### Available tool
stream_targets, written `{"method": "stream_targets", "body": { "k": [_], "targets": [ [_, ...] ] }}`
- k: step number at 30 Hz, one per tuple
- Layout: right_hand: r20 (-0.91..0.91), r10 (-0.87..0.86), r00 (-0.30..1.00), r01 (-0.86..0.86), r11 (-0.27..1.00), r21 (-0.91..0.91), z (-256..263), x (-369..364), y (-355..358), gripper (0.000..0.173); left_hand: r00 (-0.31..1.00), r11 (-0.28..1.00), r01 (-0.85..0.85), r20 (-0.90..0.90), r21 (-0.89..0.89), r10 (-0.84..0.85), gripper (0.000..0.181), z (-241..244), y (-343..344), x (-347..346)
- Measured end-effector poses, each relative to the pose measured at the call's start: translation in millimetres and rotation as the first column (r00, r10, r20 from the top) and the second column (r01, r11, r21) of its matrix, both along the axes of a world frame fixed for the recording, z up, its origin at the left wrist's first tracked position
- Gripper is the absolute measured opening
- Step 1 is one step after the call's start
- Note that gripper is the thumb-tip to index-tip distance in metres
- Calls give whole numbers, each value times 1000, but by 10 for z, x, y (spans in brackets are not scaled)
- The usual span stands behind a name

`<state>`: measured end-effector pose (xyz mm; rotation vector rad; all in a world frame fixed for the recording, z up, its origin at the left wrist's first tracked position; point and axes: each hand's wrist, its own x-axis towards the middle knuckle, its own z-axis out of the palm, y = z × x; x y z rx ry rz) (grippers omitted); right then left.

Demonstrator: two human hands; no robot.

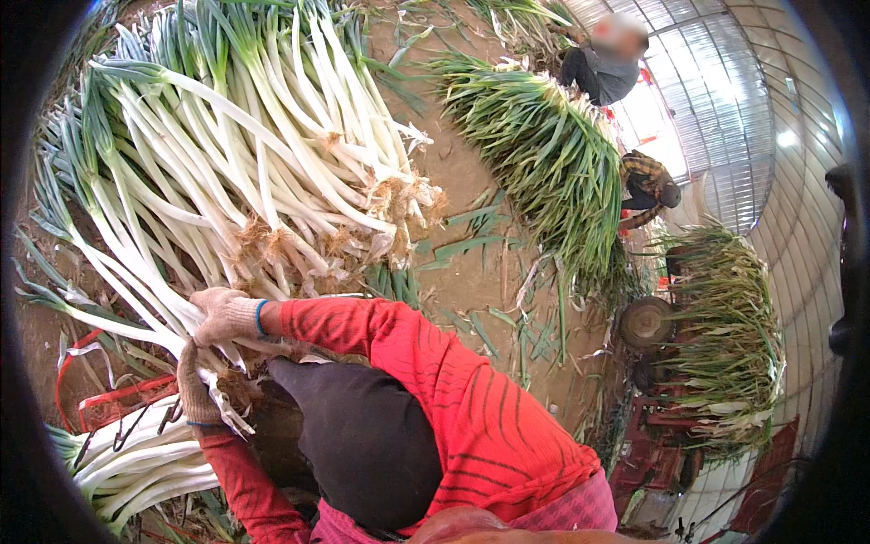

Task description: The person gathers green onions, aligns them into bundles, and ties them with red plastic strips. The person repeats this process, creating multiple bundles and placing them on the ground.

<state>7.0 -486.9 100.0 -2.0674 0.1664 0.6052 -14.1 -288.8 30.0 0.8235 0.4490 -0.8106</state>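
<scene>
My right hand [228,316], in a knitted glove with a blue cuff edge, grips several long white-stalked green onions [146,279] near their lower ends. Just below it, my left hand [196,384], gloved the same way, is closed around the same stalks, whose root ends and peeling skins [228,404] stick out past it. Beyond my hands spreads a big pile of green onions [265,149], roots towards me and leaves away. Another group of white stalks [146,466] lies beside my left forearm, next to a red strap-like frame [126,394] with dark hooks.
Loose leaves [469,245] litter the soil. To the right lies a row of leafy onions [544,163], with one person [605,64] and another person [646,180] behind it. A wheeled red machine [646,421] carries more onions [724,340]. A dark cloth-covered shape [367,435] sits between my arms.
</scene>
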Motion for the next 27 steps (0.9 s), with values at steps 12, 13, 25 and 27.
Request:
{"method": "stream_targets", "body": {
  "k": [12,13,25,27],
  "targets": [
    [214,-194,958,112,932,344,403,72,56,54,999,990,53,19,-132,-51,46,-1,253,-188],
    [197,-211,957,126,920,372,493,84,70,54,1000,995,3,6,-100,-2,45,-12,248,-230],
    [177,-294,939,293,955,33,-616,-23,204,81,990,971,-3,-134,-240,-31,44,85,-108,-295],
    [-19,-357,934,349,899,265,-265,58,359,78,989,984,-148,0,-100,149,38,416,30,-435]
  ]
}}
